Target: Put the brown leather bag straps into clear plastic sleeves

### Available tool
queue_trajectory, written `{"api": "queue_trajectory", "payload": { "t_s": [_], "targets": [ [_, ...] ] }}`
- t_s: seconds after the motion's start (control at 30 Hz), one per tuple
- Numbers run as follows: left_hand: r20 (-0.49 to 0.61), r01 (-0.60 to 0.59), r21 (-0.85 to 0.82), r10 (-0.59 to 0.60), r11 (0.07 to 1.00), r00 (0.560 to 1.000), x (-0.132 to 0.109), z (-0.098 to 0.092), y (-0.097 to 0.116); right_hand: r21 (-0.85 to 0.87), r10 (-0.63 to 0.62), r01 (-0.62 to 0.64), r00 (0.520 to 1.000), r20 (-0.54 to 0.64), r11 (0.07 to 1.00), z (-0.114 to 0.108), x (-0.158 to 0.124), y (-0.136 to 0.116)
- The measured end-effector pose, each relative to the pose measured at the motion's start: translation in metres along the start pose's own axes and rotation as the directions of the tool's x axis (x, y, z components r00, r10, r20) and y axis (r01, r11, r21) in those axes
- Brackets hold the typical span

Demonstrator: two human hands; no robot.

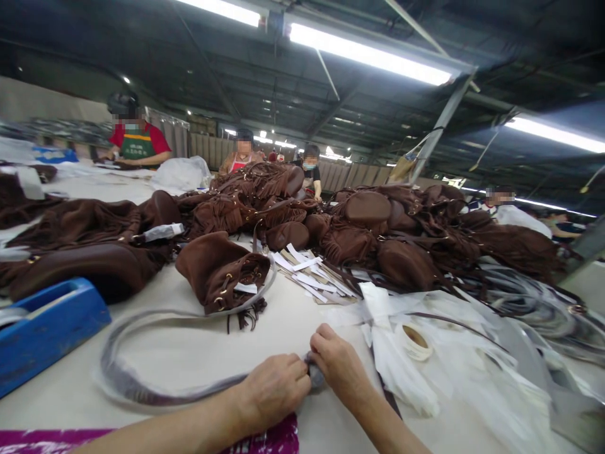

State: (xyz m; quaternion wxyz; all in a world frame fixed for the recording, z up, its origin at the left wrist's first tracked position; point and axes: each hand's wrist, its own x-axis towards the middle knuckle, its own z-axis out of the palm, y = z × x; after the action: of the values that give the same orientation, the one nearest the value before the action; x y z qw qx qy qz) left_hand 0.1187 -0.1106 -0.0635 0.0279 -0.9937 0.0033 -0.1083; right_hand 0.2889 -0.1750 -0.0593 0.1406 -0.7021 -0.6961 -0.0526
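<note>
A long strap in clear plastic wrap [142, 394] curves over the pale table, looping up toward a brown fringed bag [208, 268]. Its near end runs into my left hand [278, 384], whose fingers are closed round it. Against that hand, my right hand [333, 353] pinches the wrapped strap end, fingertips together. A small greyish plastic-covered bit shows between and below the hands; its details are hidden by the fingers.
A blue tape dispenser [57, 334] stands at the left. White plastic sheets [454, 353] and a tape roll [416, 342] lie right. Paper strips [312, 274] lie beyond the hands, before piled brown bags [368, 211]. Several people work farther back.
</note>
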Motion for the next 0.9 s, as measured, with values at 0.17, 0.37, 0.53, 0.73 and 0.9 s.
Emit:
{"api": "queue_trajectory", "payload": {
  "t_s": [0.17, 0.37, 0.53, 0.73, 0.9],
  "targets": [
    [-0.038, -0.010, 0.014, 0.011, 1.000, 0.999, 0.003, 0.005, 0.002, 0.053, 0.092, -0.097, 0.993, 0.078, 0.994, -0.001, -0.005, -0.014],
    [-0.066, -0.029, 0.001, 0.029, 1.000, 0.997, 0.005, 0.002, 0.002, 0.093, 0.226, -0.243, 0.961, 0.158, 0.966, -0.012, 0.008, -0.024],
    [-0.062, -0.057, -0.034, 0.055, 0.998, 0.997, 0.006, -0.002, 0.002, 0.061, 0.375, -0.390, 0.911, 0.171, 0.919, -0.007, 0.025, -0.027],
    [0.026, 0.129, -0.093, -0.127, 0.987, 0.992, -0.004, -0.005, -0.007, 0.111, 0.208, -0.233, 0.957, 0.201, 0.966, -0.014, 0.015, -0.027],
    [0.085, 0.353, -0.235, -0.342, 0.906, 0.936, -0.007, -0.001, -0.019, 0.323, -0.154, 0.067, 0.956, 0.252, 0.944, -0.030, 0.013, -0.020]
  ]
}}
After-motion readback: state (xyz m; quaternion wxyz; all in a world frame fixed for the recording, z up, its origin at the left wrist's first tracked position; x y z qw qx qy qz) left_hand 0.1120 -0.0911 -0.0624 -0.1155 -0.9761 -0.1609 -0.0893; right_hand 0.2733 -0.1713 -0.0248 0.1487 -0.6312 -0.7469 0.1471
